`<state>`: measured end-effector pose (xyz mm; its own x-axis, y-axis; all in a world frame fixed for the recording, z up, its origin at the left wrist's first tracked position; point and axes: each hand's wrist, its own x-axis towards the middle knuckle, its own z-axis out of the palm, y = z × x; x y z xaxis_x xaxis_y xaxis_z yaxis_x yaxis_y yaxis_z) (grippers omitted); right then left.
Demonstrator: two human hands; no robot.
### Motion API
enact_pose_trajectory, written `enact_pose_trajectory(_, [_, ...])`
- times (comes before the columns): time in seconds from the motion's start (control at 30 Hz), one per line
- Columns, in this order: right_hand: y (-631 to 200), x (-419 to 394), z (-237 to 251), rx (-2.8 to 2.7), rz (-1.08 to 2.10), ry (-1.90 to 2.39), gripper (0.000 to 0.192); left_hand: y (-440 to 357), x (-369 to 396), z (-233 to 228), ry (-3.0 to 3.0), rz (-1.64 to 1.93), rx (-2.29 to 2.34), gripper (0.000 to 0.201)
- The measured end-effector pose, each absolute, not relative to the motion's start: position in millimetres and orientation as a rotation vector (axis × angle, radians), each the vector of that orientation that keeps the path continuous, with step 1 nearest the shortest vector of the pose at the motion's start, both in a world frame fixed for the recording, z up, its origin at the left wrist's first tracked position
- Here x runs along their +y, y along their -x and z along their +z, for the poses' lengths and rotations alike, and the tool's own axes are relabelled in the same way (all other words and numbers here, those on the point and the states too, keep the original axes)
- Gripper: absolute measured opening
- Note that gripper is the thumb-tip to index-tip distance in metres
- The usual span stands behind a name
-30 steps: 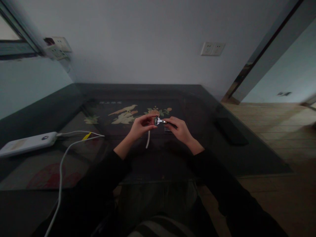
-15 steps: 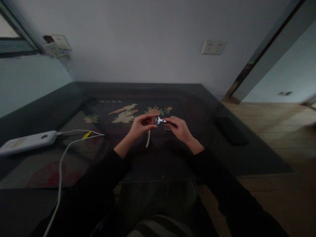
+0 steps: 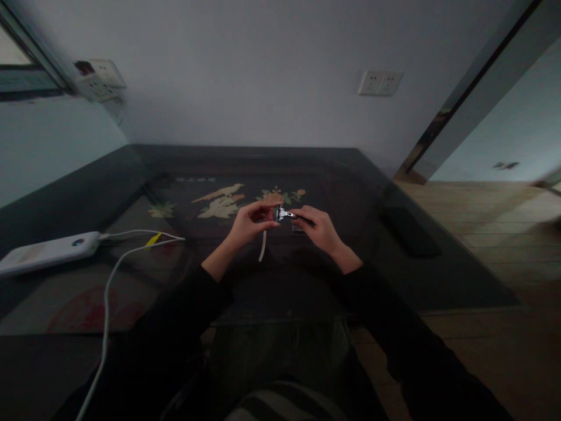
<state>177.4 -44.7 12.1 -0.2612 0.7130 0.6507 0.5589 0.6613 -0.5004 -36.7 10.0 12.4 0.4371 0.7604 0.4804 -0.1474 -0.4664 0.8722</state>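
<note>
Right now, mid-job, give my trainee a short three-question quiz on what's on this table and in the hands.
1. True or false: both hands meet on one small silver-and-dark item above the table.
2. What lies at the table's left edge? A) a white power bank with white cables B) a red mug C) a stack of books
3. Fill in: a dark flat object lies on the table to the person's ____.

Key
1. True: the left hand and right hand pinch the small silver-and-dark item between them over the table.
2. A: the white power bank, with white cables.
3. Right: the dark flat object.
</note>
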Motion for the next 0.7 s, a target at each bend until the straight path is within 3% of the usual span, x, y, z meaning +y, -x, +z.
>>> enact_pose_trajectory(0.7, [-176.9, -45.3, 10.7, -1.949, 0.230, 1.017, 0.020, 35.2, 8.0, 10.4, -1.725, 1.197, 0.536, 0.045])
